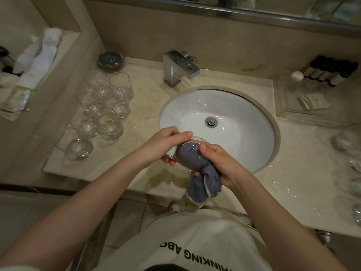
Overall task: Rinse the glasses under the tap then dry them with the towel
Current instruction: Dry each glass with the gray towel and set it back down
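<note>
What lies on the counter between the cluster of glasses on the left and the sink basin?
In the head view, only bare wet counter separates the cluster of glasses from the sink basin; nothing stands there.

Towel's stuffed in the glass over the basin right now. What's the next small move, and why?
Probably twist the towel around inside the glass to wipe its wall. The left hand grips the glass, tipped on its side over the near edge of the sink, and the right hand holds the towel pushed inside, its tail hanging out. Nothing shows yet that the glass is dry.
</note>
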### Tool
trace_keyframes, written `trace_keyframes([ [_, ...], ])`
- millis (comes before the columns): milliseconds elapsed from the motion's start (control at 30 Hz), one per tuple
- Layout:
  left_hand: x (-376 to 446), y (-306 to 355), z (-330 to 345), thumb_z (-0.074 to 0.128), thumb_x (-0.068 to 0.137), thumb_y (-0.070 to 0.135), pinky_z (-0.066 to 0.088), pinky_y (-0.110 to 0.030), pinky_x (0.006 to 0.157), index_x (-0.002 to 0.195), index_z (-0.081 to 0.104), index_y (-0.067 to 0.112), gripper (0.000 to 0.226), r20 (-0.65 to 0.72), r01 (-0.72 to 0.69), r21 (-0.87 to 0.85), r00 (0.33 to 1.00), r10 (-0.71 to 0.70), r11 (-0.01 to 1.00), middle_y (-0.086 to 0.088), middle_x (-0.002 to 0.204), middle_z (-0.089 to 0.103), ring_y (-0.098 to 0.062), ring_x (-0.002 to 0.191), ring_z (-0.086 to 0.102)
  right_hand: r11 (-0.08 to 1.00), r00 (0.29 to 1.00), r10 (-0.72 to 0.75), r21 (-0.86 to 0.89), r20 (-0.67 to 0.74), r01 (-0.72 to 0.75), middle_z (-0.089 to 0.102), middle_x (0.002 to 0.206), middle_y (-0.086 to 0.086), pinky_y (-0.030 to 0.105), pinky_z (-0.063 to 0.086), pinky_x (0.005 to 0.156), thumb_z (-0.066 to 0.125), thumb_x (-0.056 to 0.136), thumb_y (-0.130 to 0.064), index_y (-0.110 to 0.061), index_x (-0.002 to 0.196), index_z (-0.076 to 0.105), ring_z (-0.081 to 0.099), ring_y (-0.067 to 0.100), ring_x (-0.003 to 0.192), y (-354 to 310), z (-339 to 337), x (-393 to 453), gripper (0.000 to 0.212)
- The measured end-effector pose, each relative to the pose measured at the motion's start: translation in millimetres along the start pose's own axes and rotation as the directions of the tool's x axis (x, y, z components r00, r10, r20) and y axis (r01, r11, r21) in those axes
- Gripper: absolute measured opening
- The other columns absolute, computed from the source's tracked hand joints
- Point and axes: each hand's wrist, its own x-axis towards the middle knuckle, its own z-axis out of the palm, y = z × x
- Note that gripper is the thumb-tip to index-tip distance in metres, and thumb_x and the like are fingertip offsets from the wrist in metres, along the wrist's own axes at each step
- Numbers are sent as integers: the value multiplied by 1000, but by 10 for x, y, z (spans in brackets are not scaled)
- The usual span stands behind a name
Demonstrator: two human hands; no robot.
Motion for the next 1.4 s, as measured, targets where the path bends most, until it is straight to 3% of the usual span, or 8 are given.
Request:
trace_keyframes([
  [233,-54,-172,-118,60,66,64,51,-53,78,92,63,27,46,-92,-302,39,948,304,953,-7,98,66,-38,95,62,1000,999,6,6,31,-6,71,77,10,22,54,49,95,31,-55,2,101,63,69,16,64,-70,-13,119,96],
  [500,-146,-282,-312,69,66,53,48,-26,45,93,61,19,43,-83,-256,-68,965,250,964,7,77,65,-17,61,62,993,996,57,-108,65,-50,70,73,9,26,54,46,95,30,-54,-13,84,79,66,17,60,-148,64,237,70],
  [633,-216,-360,-350,73,76,42,47,-26,46,95,57,14,38,-32,-160,-174,987,157,972,1,72,68,-21,54,64,983,993,108,-155,52,-99,67,68,11,27,54,46,95,29,-54,-10,81,77,63,18,54,-136,105,267,70],
  [800,-296,-563,-536,73,77,36,49,-32,57,100,52,5,44,-96,-68,-336,995,38,939,-7,104,74,-28,59,65,989,995,84,-121,-54,-90,71,74,10,26,57,52,96,29,-53,-12,83,79,66,17,60,-98,0,272,70],
  [933,-333,-732,-680,77,74,37,52,-28,51,108,47,8,54,-123,17,-679,983,-136,734,-24,107,70,-33,60,68,995,982,75,-52,-172,-85,67,81,16,27,55,51,83,60,-41,-12,84,79,64,21,63,-76,-72,263,38],
  [1100,-361,-848,-653,101,24,31,62,-40,66,90,55,10,84,-22,74,-825,986,-163,560,-29,108,69,-45,82,70,993,969,107,-23,-223,-115,67,73,13,24,52,46,65,73,-28,-4,97,69,63,20,56,-26,47,274,34],
  [1267,-344,-891,-493,101,26,29,59,-46,81,99,54,10,89,2,80,-843,989,-145,531,-28,111,68,-40,91,70,992,970,118,-24,-213,-126,69,65,7,22,52,45,64,74,-28,-6,94,68,65,15,52,-9,202,331,30],
  [1400,-359,-929,-493,99,28,41,57,-46,82,124,51,26,108,11,83,-726,994,-110,682,-21,112,70,-34,98,70,993,962,114,6,-248,-116,69,65,6,22,52,44,60,88,-22,-5,94,68,64,15,52,18,230,356,19],
])
